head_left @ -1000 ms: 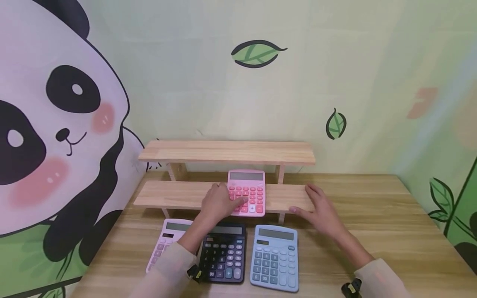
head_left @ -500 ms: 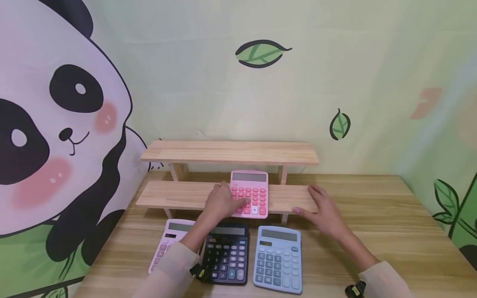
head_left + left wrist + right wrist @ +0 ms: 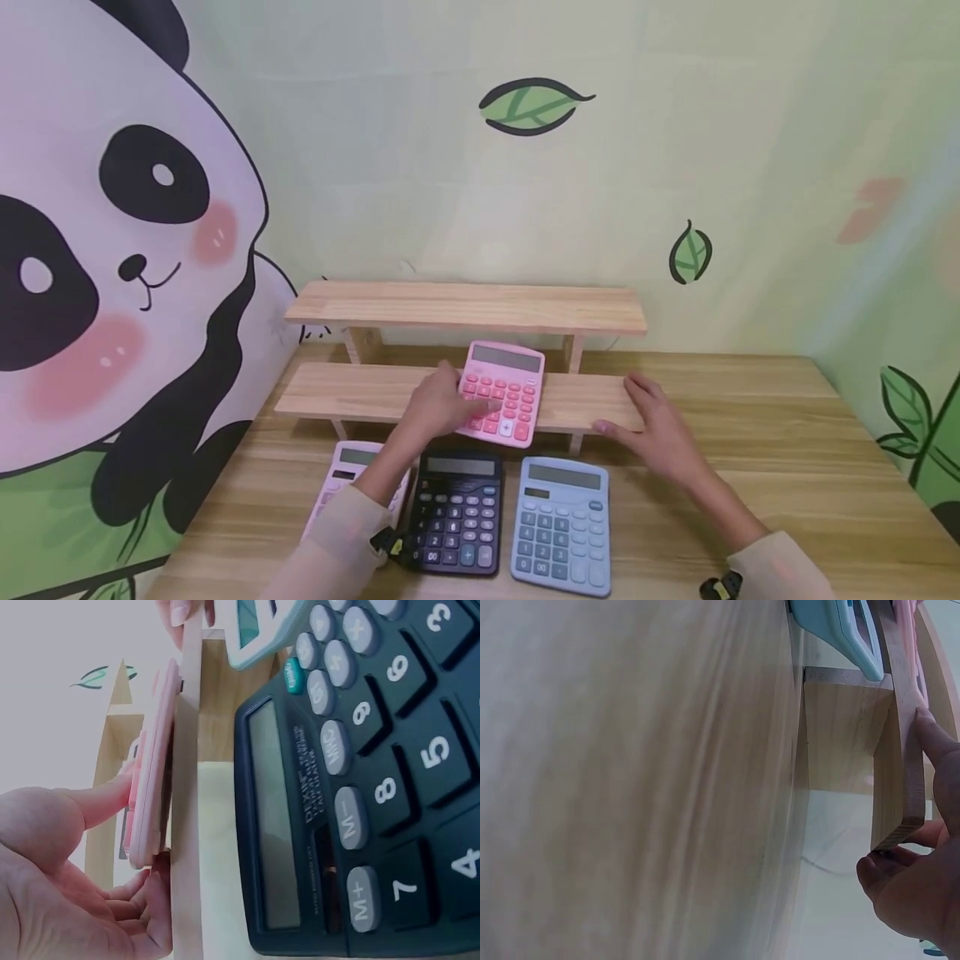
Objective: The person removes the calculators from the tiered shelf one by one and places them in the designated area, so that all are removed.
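Note:
My left hand (image 3: 438, 407) holds a pink calculator (image 3: 517, 383) by its left edge, thumb across the keys and the other fingers curled beside and below the edge. The calculator sits at a slant over the lower step of a two-tier wooden shelf (image 3: 337, 392), its bottom end past the front edge. In the left wrist view a narrow dark gap shows beneath the pink calculator (image 3: 154, 772). My right hand (image 3: 663, 433) grips the right end of that step; in the right wrist view its fingers wrap round the board's end (image 3: 900, 802).
On the wooden table (image 3: 750, 467), before the shelf, lie a pale purple calculator (image 3: 356, 457) partly behind my left arm, a black calculator (image 3: 461, 517) and a blue calculator (image 3: 562, 525). The shelf's upper step (image 3: 465, 307) stands behind, near a panda-print backdrop (image 3: 420, 192).
The pink calculator has turned slightly clockwise and its bottom end has come a little toward me, with my left hand on it. My right hand stays at the shelf's end.

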